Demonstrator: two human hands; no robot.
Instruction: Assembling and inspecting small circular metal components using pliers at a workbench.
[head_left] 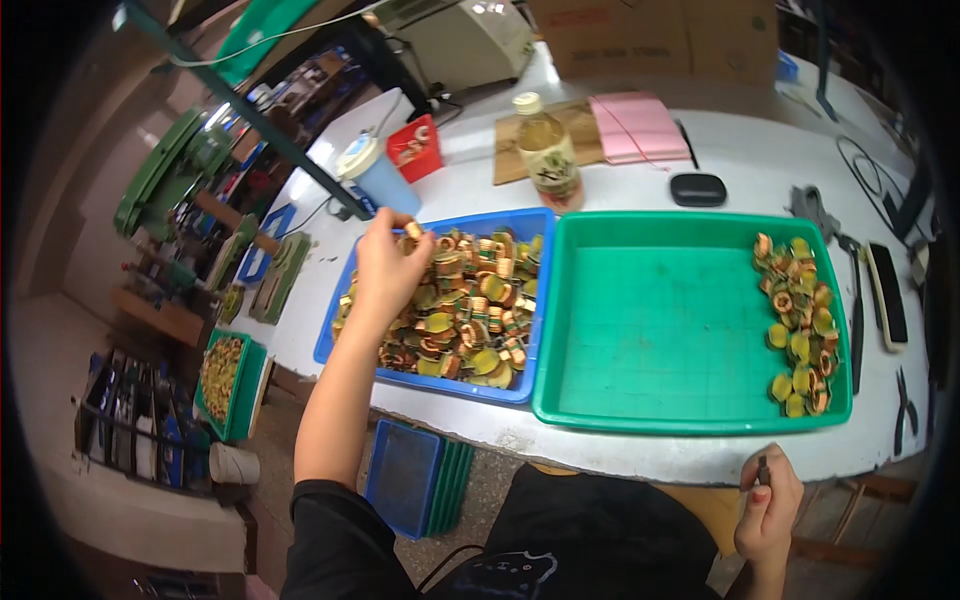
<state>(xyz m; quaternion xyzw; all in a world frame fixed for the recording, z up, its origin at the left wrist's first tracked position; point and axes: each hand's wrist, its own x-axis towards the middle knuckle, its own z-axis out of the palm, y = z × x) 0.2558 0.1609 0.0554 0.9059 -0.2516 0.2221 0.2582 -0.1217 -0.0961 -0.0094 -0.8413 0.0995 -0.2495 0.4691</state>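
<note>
My left hand (393,262) pinches a small copper-wound coil (413,231) above the far left part of a blue tray (538,330). That tray is heaped with similar copper coils (470,300), many with yellow-green discs on them. My right hand (768,508) is closed near the table's front edge, below the green tray. A small dark object (763,470) sticks up out of its fingers; most of it is hidden, so its kind cannot be made out. The green tray (690,424) holds a column of coils (797,330) along its right side.
Behind the trays stand a drink bottle (549,160), a blue cup with a pale lid (380,175) and a black case (698,189). Pliers (905,410) and a phone-like device (886,297) lie at the right. Stacked trays (405,478) sit below the table.
</note>
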